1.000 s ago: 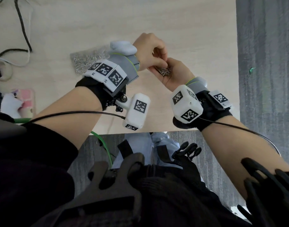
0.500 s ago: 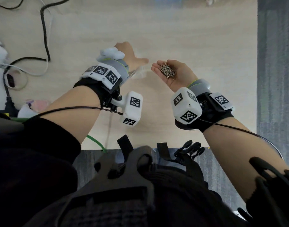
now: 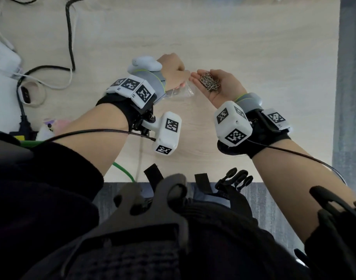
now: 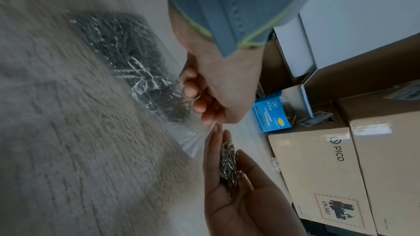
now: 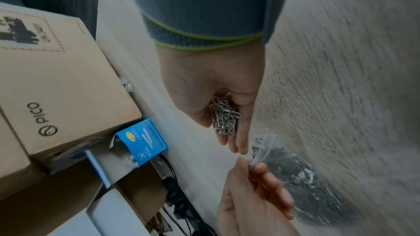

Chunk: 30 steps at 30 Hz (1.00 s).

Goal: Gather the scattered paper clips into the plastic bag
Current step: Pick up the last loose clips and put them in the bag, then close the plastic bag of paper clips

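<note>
My left hand (image 3: 174, 72) pinches the rim of a clear plastic bag (image 3: 182, 92) and holds it just above the wooden table (image 3: 254, 47). In the left wrist view the bag (image 4: 136, 56) is seen to hold many silver paper clips. My right hand (image 3: 226, 92) is palm up beside it, fingers nearly straight, cradling a heap of paper clips (image 3: 210, 82). Its fingertips almost touch the bag's mouth. The right wrist view shows the same heap of clips (image 5: 225, 114) in the palm and the left hand (image 5: 254, 191) pinching the bag (image 5: 306, 182).
Black and white cables (image 3: 70, 37) and a white adapter (image 3: 1, 55) lie at the table's left. A small blue box (image 4: 271, 112) and cardboard boxes (image 4: 318, 168) stand at the far edge. Grey carpet (image 3: 350, 77) runs past the table's right edge.
One second ago my left fingers were at the clips in the right palm and the bag lay on the table. The left hand has since taken the bag and brought it to the right fingertips.
</note>
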Available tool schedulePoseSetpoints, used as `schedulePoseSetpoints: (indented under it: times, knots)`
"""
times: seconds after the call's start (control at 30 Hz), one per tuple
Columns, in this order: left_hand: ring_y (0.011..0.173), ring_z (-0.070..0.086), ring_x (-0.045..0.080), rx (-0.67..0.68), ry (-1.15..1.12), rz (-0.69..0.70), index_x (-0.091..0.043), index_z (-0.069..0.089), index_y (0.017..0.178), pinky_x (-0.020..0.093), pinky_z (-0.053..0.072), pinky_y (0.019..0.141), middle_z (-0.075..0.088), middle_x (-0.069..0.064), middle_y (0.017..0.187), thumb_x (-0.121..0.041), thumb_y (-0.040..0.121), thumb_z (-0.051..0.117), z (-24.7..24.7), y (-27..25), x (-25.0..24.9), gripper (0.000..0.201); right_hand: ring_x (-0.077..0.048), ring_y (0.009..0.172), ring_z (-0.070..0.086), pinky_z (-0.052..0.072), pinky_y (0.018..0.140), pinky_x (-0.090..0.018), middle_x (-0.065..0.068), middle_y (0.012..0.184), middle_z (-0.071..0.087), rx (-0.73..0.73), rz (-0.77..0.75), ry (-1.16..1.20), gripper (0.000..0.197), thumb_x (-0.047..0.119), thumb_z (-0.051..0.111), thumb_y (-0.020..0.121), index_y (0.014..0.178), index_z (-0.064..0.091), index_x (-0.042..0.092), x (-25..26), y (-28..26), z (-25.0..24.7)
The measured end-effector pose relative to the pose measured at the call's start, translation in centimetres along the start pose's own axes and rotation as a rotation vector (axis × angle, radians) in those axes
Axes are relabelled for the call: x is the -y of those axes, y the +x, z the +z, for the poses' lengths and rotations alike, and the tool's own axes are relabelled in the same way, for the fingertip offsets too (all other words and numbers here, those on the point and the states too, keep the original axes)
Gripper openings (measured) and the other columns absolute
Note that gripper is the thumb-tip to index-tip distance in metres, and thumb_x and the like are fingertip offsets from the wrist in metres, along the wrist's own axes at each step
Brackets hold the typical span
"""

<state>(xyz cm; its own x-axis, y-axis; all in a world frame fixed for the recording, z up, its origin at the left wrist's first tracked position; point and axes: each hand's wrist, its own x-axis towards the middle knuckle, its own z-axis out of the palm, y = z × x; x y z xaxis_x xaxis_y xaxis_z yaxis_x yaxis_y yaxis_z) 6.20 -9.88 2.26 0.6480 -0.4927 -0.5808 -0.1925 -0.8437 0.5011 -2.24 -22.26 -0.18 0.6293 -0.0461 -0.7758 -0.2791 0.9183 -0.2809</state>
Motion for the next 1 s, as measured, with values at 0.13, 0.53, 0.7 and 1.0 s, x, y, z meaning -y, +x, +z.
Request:
schedulePoseSetpoints:
  times: [0.13, 0.53, 0.7, 1.0]
  knots:
    - [0.045, 0.045, 0.014, -0.069, -0.005, 0.007, -0.019, 0.055, 0.047, 0.026, 0.039, 0.056, 0.049, -0.004, 0.033, -0.015, 0.078, 0.047, 0.1, -1.3, -0.2, 0.032, -0.03, 0.071, 0.065, 0.059, 0.063, -0.036, -0.021, 0.074, 0.065, 0.038, 0.029, -0.089, 0.03, 0.005, 0.035, 0.098, 0.084, 0.056, -0.01, -0.2, -0.4, 1.2]
    - [0.052, 0.046, 0.022, -0.235, -0.037, 0.017, -0.024, 0.049, 0.044, 0.035, 0.041, 0.063, 0.047, -0.001, 0.048, -0.016, 0.079, 0.048, -0.4, -4.9, 0.5, 0.036, -0.03, 0.083, 0.054, 0.049, 0.084, -0.032, -0.021, 0.094, 0.052, 0.14, 0.206, -0.516, 0.042, 0.029, 0.036, 0.099, 0.112, 0.047, -0.01, -0.3, -3.2, 4.6]
    - [0.049, 0.043, 0.016, -0.23, -0.046, 0.016, -0.024, 0.05, 0.047, 0.031, 0.036, 0.059, 0.048, -0.002, 0.049, -0.016, 0.08, 0.048, -1.4, -5.6, 0.7, 0.035, -0.029, 0.098, 0.054, 0.049, 0.083, -0.03, -0.024, 0.116, 0.049, 0.145, 0.194, -0.581, 0.052, 0.031, 0.037, 0.099, 0.13, 0.036, -0.012, -0.4, -4.6, 6.1]
    - [0.028, 0.038, 0.009, -0.311, -0.407, -0.04, -0.018, 0.053, 0.046, 0.021, 0.036, 0.045, 0.047, -0.004, 0.03, -0.011, 0.078, 0.048, -3.5, -6.6, 0.5, 0.033, -0.024, 0.076, 0.067, 0.058, 0.076, -0.025, -0.018, 0.076, 0.069, 0.147, -0.147, -0.643, 0.033, -0.017, 0.029, 0.084, 0.084, 0.061, -0.008, -0.5, -6.1, 7.1]
